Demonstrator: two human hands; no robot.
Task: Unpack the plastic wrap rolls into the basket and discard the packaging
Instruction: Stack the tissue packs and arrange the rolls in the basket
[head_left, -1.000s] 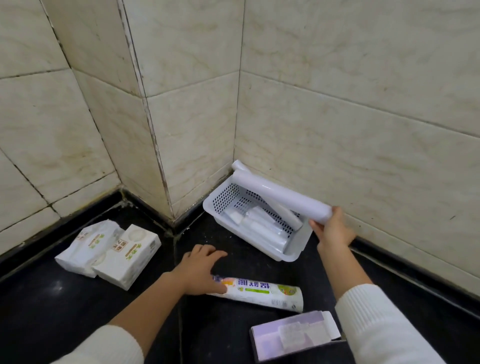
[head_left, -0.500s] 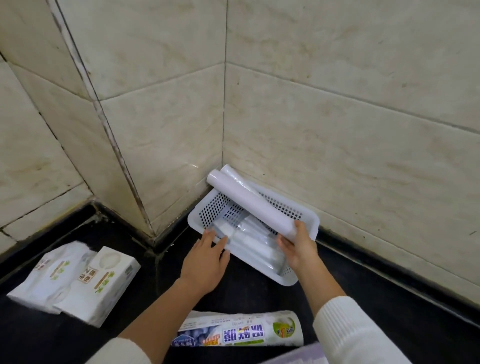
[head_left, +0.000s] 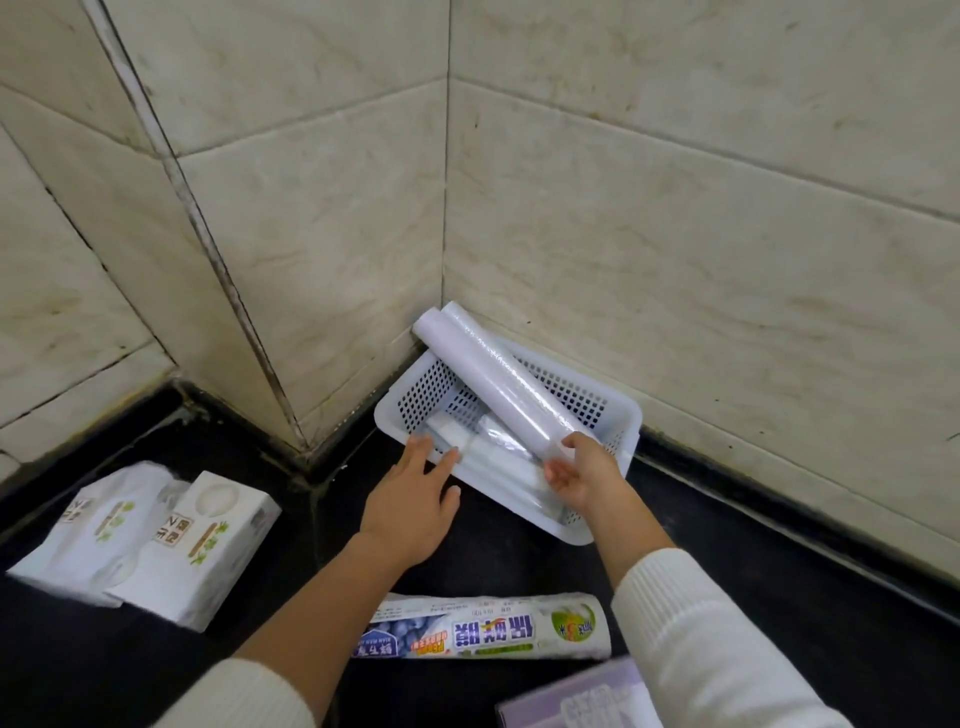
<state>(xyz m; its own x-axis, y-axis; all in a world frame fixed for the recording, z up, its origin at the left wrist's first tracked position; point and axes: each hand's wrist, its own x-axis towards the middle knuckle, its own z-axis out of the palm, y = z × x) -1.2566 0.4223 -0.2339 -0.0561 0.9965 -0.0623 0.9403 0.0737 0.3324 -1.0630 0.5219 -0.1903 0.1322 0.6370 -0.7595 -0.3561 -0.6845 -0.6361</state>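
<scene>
A white perforated basket (head_left: 621, 415) sits in the tiled corner on the black counter. My right hand (head_left: 584, 475) grips the lower end of a long white plastic wrap roll (head_left: 498, 379). The roll slants across the basket with its top end on the far corner rim, against the wall. A second roll (head_left: 460, 314) leans just behind it. More wrapped rolls (head_left: 496, 457) lie flat in the basket. My left hand (head_left: 413, 501) is open, fingers spread, its fingertips at the basket's near rim. The printed packaging tube (head_left: 483, 626) lies on the counter between my forearms.
Two white tissue packs (head_left: 145, 535) lie at the left on the black counter (head_left: 779, 597). A purple box (head_left: 576, 696) shows at the bottom edge. Tiled walls close in behind and to the right of the basket.
My right hand has brought the roll down and left into the basket, beside the leaning roll. My left hand left the printed packaging and moved up to the basket's near rim.
</scene>
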